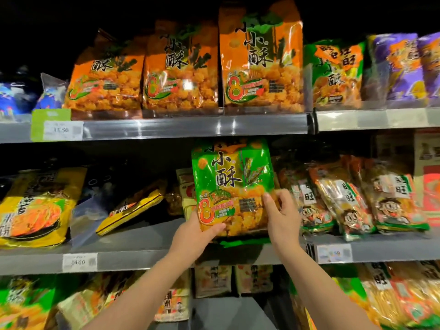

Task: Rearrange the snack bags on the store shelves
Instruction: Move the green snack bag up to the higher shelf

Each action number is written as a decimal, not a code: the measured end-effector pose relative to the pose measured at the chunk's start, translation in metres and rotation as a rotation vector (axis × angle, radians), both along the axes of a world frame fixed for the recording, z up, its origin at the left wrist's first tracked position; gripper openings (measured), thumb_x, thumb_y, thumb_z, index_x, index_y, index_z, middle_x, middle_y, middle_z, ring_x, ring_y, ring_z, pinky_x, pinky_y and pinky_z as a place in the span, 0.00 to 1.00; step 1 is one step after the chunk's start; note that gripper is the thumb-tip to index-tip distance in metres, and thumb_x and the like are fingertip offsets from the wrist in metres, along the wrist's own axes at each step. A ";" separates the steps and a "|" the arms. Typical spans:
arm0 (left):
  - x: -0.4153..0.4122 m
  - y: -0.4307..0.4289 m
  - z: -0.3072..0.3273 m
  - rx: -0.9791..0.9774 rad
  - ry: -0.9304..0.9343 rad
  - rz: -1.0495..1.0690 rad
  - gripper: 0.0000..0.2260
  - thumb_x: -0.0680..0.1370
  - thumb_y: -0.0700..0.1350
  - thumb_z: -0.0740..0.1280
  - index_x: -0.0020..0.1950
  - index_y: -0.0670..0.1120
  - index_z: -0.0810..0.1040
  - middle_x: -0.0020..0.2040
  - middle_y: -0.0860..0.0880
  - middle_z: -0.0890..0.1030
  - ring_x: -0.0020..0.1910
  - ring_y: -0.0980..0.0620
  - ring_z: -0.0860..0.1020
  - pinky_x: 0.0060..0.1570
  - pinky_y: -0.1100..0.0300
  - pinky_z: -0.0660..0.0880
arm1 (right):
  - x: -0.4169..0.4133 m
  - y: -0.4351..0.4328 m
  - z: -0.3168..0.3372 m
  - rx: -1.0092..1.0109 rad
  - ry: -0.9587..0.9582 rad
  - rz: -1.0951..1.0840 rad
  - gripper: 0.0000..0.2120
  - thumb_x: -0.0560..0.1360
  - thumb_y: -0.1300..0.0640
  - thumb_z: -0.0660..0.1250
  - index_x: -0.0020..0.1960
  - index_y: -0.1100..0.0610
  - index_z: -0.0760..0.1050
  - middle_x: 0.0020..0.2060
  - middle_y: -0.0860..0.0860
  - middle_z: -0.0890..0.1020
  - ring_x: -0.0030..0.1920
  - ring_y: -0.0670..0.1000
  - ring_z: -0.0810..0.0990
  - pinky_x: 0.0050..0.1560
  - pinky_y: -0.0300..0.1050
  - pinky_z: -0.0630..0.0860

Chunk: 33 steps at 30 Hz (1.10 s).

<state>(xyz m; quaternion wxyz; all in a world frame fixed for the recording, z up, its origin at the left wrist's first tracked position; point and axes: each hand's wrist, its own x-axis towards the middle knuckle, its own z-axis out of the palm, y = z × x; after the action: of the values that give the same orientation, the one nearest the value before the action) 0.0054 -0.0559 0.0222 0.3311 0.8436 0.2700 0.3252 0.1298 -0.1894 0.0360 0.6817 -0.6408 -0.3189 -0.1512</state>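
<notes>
A green snack bag (232, 179) with black characters and a red "8" stands upright at the front of the middle shelf (147, 258). My left hand (195, 236) grips its lower left corner, thumb on the front. My right hand (282, 216) holds its lower right edge, fingers curled around the side. On the top shelf (190, 128) stand three orange bags (260, 65) of the same brand, with a smaller green and orange bag (338, 72) to their right.
Purple bags (404, 67) fill the top right and blue bags (19, 96) the top left. Yellow bags (35, 210) lie at the middle left; clear cartoon-print packs (352, 206) crowd the middle right. More bags sit on the bottom shelf (214, 279). Price tags (63, 130) line the rails.
</notes>
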 end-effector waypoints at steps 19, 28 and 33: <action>0.044 -0.001 -0.015 0.099 0.114 0.034 0.30 0.71 0.61 0.66 0.66 0.47 0.64 0.51 0.53 0.78 0.46 0.56 0.75 0.42 0.65 0.73 | 0.037 0.004 -0.022 -0.016 0.075 -0.131 0.09 0.79 0.56 0.59 0.40 0.56 0.68 0.36 0.52 0.75 0.37 0.51 0.72 0.35 0.45 0.67; -0.024 0.048 -0.015 0.112 0.092 0.113 0.35 0.72 0.60 0.66 0.73 0.50 0.55 0.58 0.52 0.79 0.54 0.51 0.77 0.51 0.58 0.75 | -0.021 0.055 -0.025 0.035 0.087 0.029 0.10 0.79 0.58 0.59 0.38 0.55 0.65 0.33 0.49 0.71 0.34 0.45 0.68 0.34 0.33 0.64; -0.077 0.093 -0.014 0.121 0.088 0.158 0.33 0.72 0.58 0.67 0.71 0.49 0.58 0.48 0.56 0.76 0.47 0.53 0.76 0.37 0.65 0.71 | -0.070 0.102 -0.023 0.029 0.098 0.107 0.13 0.79 0.58 0.59 0.36 0.52 0.64 0.33 0.48 0.71 0.35 0.46 0.68 0.36 0.33 0.65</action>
<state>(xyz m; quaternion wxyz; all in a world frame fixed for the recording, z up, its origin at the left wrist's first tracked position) -0.0711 0.0373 0.0086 0.2407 0.8517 0.3299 0.3284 0.0602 -0.0872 0.0132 0.7128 -0.6196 -0.3168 -0.0876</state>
